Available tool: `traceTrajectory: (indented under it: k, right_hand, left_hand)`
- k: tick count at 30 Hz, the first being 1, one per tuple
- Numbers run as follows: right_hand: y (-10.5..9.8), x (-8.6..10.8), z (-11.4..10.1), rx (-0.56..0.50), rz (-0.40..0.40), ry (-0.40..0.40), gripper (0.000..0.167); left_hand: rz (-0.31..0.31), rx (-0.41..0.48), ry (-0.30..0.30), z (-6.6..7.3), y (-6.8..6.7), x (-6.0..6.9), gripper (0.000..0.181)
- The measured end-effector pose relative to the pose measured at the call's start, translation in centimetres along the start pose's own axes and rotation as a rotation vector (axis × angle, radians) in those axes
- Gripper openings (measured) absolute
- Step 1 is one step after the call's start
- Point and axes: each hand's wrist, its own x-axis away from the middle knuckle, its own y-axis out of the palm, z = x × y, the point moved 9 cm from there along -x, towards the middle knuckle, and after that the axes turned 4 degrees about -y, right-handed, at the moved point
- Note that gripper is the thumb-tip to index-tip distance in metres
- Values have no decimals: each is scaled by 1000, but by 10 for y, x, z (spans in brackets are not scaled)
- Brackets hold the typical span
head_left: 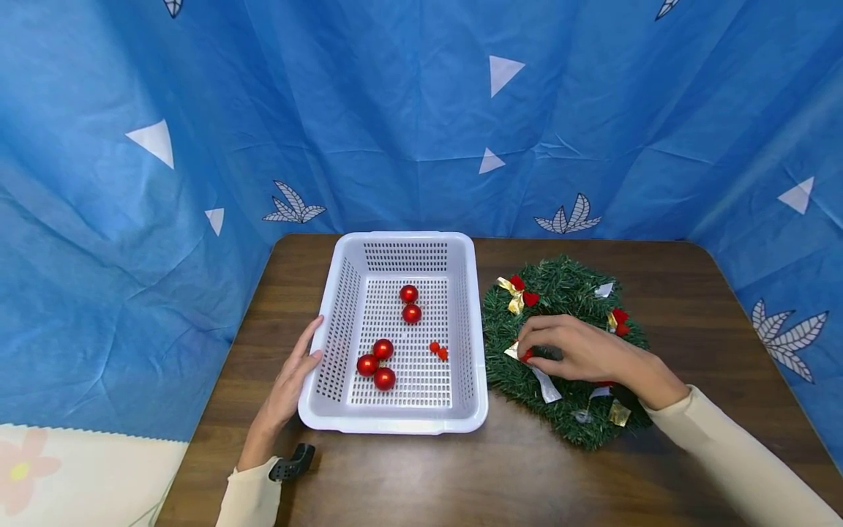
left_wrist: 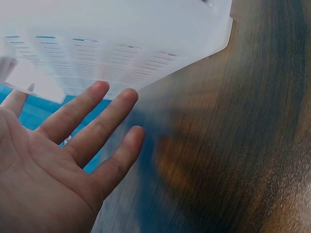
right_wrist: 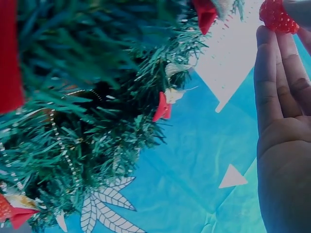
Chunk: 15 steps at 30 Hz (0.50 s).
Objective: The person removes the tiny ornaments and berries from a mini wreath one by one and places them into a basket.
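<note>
My right hand is over the left-centre of a green tinsel wreath. In the right wrist view its thumb and fingers pinch a small red bumpy berry ornament. Red-and-gold bows and silvery ribbon pieces sit among the wreath's needles. At the left, my left hand has its fingers spread, with fingertips against or very near the outer side of a white plastic basket. Inside lie several shiny red balls and a couple of small red berry pieces.
The dark wooden table carries the basket and, just to its right, the wreath. Behind the table hangs a blue curtain with white triangles and leaves. A black band is around the left wrist.
</note>
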Motion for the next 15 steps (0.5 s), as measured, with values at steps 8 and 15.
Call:
traceTrajectory:
  k: [8, 15]
  right_hand:
    - [0, -12, -2, -19, -5, -15, 17]
    - [-2, -21, -4, -36, 4, -29, 18]
  left_hand:
    - [-2, -6, 8, 0, -1, 0, 57]
    - [-8, 1, 11, -1, -1, -1, 57]
